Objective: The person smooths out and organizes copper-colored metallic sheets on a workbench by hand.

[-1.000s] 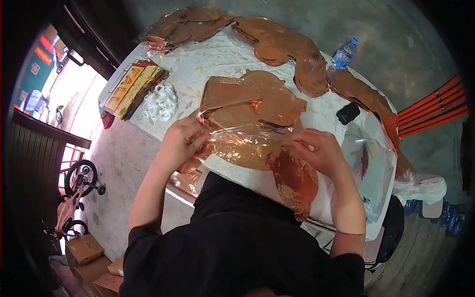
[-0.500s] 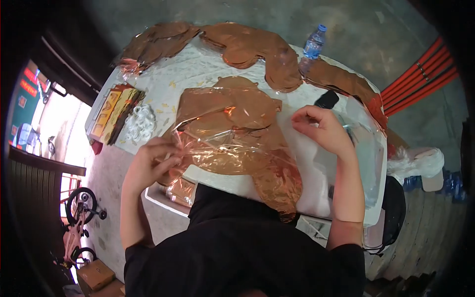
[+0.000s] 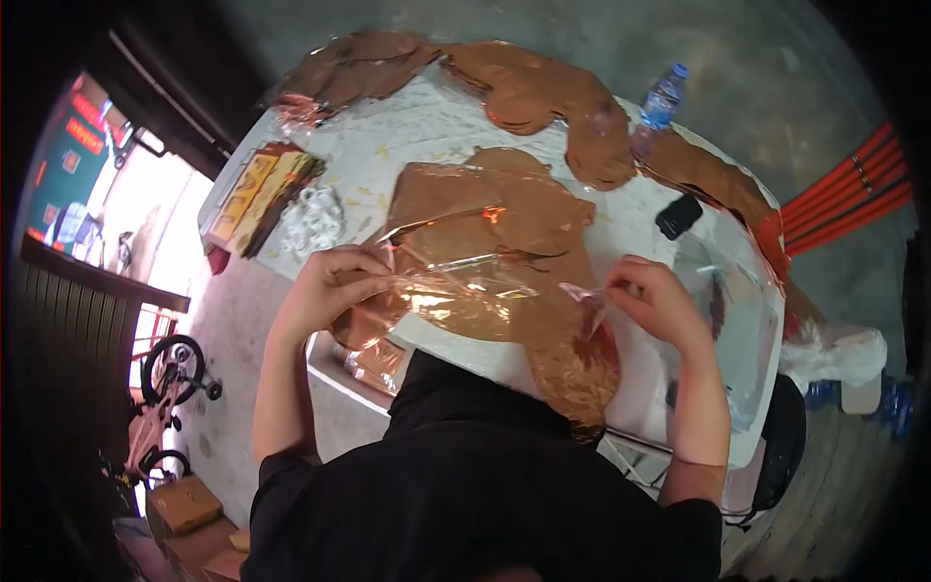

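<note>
While white bin holds coppery packet | left hand: grip pinching clear film | right hand: likewise

Bottle label blurred; I can't read it. Yellow bits on the white table too small to identify. Glare on the clear film hides its layers from me. Black bag partly behind the table. Red poles run into the dark right rim; lowest cardboard box cut by the bottom edge.

The foil sheets are copper-brown; the bottle cap, blue.
</note>
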A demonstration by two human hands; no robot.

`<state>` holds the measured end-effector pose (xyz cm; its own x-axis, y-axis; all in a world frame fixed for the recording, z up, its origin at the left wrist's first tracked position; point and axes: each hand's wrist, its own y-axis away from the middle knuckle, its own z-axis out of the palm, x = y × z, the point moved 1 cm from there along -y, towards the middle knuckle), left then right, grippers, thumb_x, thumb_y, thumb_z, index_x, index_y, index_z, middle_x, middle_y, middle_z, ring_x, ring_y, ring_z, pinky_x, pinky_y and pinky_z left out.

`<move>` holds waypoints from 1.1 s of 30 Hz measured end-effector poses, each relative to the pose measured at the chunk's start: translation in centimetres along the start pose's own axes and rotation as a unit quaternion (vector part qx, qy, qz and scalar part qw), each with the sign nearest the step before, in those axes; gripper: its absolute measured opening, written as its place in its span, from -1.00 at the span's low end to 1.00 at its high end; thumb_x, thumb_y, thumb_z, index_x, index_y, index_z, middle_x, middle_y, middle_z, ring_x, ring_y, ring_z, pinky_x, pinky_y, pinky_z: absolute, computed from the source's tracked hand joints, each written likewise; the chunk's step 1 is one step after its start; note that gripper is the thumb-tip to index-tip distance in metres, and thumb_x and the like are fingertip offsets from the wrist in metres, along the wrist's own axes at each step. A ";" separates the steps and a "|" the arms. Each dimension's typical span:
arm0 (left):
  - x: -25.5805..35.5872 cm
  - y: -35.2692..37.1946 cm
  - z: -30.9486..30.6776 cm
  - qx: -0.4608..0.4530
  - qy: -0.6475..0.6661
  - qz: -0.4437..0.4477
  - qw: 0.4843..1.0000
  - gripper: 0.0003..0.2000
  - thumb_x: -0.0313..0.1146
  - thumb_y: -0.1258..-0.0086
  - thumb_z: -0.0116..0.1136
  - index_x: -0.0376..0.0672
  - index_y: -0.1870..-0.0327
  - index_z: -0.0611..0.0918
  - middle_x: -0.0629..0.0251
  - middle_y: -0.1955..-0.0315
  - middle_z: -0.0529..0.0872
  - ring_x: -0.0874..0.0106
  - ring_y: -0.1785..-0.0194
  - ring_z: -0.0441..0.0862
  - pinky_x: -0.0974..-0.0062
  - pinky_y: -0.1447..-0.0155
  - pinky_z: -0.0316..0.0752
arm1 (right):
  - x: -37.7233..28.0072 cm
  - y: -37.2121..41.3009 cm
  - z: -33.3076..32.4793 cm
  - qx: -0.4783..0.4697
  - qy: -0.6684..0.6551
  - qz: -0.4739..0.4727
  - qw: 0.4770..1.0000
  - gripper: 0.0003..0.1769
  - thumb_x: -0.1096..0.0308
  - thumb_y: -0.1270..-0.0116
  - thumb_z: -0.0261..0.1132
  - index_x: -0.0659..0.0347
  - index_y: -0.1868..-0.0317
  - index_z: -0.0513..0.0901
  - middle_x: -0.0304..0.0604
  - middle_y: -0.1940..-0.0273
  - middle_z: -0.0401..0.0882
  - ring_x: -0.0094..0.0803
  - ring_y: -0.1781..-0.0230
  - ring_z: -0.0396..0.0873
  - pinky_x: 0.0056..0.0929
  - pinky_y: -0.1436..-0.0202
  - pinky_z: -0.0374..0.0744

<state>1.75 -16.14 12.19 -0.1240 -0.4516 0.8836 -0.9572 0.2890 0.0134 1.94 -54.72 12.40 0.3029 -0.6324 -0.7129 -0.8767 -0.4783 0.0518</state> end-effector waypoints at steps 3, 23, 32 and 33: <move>0.0 0.0 -0.7 -0.008 0.000 -0.009 1.000 -0.89 -0.47 -0.22 0.24 -0.32 0.31 0.66 0.33 0.41 0.63 0.60 0.30 0.53 0.62 0.20 0.42 | -0.5 -0.1 -0.5 0.051 0.019 -0.012 0.998 -0.94 0.52 -0.14 0.21 0.31 0.35 0.51 -0.18 0.40 0.47 -0.41 0.40 0.43 -0.49 0.32 0.40; 3.8 -1.6 1.7 0.041 -0.176 0.173 0.968 -0.82 -0.48 -0.18 0.21 -0.27 0.19 0.63 0.24 0.23 0.65 0.33 0.12 0.57 0.42 0.00 0.45 | 0.5 -1.9 -1.5 0.050 -0.071 -0.007 0.996 -0.85 0.39 -0.30 0.13 0.32 0.31 0.55 -0.17 0.33 0.51 -0.42 0.30 0.49 -0.49 0.17 0.44; 5.1 -5.6 9.5 -0.053 -0.207 0.336 0.917 -0.78 -0.48 -0.13 0.19 -0.24 0.17 0.61 0.16 0.27 0.60 0.15 0.10 0.52 0.28 0.01 0.45 | -0.9 -4.2 0.8 -0.020 -0.010 -0.049 0.999 -0.82 0.46 -0.14 0.26 0.28 0.22 0.60 -0.16 0.32 0.56 -0.33 0.26 0.54 -0.45 0.12 0.49; 4.9 -5.8 10.0 -0.091 -0.203 0.359 0.906 -0.75 -0.50 -0.13 0.19 -0.25 0.12 0.60 0.13 0.22 0.61 0.15 0.09 0.52 0.30 -0.01 0.46 | -0.8 -4.1 0.9 -0.017 -0.009 -0.047 0.999 -0.82 0.46 -0.14 0.26 0.28 0.22 0.60 -0.16 0.32 0.56 -0.33 0.26 0.54 -0.45 0.12 0.49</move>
<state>4.12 -28.50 11.77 -0.8199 -0.3543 0.4496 -0.5364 0.7498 -0.3873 4.95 -51.77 12.12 0.3752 -0.5728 -0.7288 -0.8316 -0.5554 0.0083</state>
